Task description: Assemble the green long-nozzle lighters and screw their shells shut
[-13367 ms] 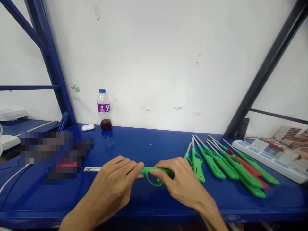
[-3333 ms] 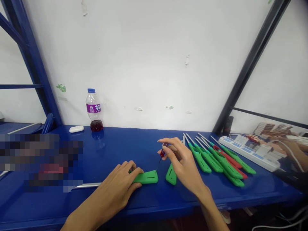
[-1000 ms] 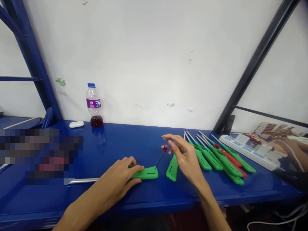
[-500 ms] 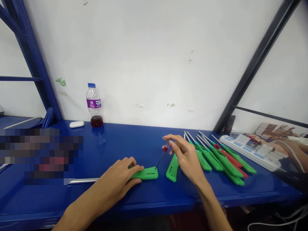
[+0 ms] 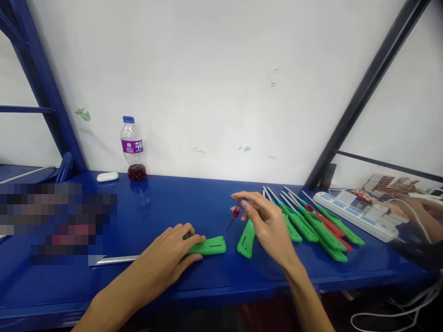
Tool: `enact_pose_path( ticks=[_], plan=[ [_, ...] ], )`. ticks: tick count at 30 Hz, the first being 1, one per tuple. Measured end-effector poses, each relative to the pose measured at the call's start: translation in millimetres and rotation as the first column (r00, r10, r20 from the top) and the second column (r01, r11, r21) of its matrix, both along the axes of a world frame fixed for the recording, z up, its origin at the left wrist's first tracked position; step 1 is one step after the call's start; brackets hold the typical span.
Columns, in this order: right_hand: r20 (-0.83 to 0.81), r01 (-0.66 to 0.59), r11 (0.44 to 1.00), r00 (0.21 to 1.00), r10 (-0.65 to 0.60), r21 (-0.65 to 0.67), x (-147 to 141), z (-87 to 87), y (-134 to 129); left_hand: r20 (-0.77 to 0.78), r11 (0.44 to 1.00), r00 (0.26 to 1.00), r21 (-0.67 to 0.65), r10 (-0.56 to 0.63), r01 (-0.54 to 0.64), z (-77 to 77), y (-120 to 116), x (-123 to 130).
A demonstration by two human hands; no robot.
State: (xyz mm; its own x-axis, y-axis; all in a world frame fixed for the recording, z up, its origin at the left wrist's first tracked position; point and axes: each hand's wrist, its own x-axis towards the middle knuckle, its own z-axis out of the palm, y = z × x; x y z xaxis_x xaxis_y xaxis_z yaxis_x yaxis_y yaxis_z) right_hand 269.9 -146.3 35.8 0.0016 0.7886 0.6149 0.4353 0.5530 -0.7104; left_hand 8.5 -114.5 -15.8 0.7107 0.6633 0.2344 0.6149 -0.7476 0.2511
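Note:
My left hand (image 5: 175,249) is closed on a green lighter (image 5: 212,246) lying flat on the blue table, its metal tube (image 5: 116,260) reaching out to the left past my wrist. Between the fingertips of my right hand (image 5: 265,221) is a small screwdriver (image 5: 236,211) with a red and clear handle. Its thin shaft slants down to the left, and the tip meets the right end of the green lighter. Another green lighter (image 5: 246,240) lies just left of my right hand, partly hidden by it.
Several green lighters (image 5: 320,230) and a red one (image 5: 334,227) are piled at the right beside a white power strip (image 5: 356,216). A bottle (image 5: 132,147) and a white case (image 5: 107,177) stand near the wall. Blue table edge (image 5: 214,293) in front; blurred area at left.
The whole view has shifted slightly. Both hands keep their grips, and the screwdriver tip is still at the lighter's right end.

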Motion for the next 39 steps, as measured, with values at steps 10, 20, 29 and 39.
enact_pose_path(
  ticks=[10,20,29,39],
  plan=[
    [0.013,0.007,0.999,1.000,-0.007,0.051,-5.5,0.5,0.9,-0.010,0.999,1.000,-0.052,0.010,-0.011,4.6,-1.6,2.4],
    [0.119,-0.016,0.998,0.993,0.008,0.068,-10.2,6.2,-4.4,-0.039,0.999,0.999,-0.040,0.030,-0.032,4.9,-0.1,3.8],
    [0.124,-0.018,0.997,0.992,0.009,0.070,-10.4,3.2,-2.1,-0.016,0.999,0.999,-0.023,0.028,-0.028,6.3,-1.7,3.7],
    [0.054,0.016,0.998,0.998,-0.020,0.068,-2.8,4.4,-2.1,0.014,1.000,1.000,0.009,0.019,-0.019,1.0,0.9,2.2]
  ],
)
